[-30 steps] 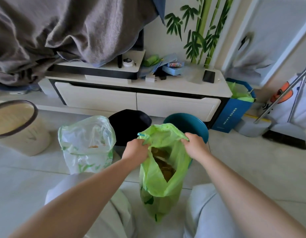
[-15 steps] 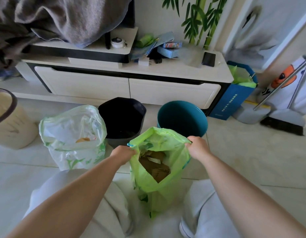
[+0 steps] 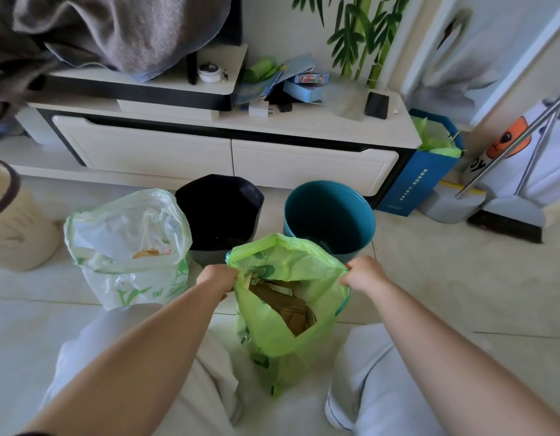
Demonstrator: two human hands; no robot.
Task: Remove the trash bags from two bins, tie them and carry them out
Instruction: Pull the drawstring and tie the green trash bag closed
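Green bag (image 3: 272, 335), thin crinkled plastic, pinched by both hands' fingers (image 3: 348, 280)

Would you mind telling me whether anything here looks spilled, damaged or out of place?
Nothing looks spilled or torn. Both bins, the black bin and teal bin, stand upright without liners. The white bag sits open on the floor; the green bag is held open by the left hand and right hand.

Beige bin (image 3: 11, 221): cut off by the left edge.
Blue bin (image 3: 425, 176) lettering: too small to be read.
Green bag (image 3: 282, 313) bottom: hidden between the knees.
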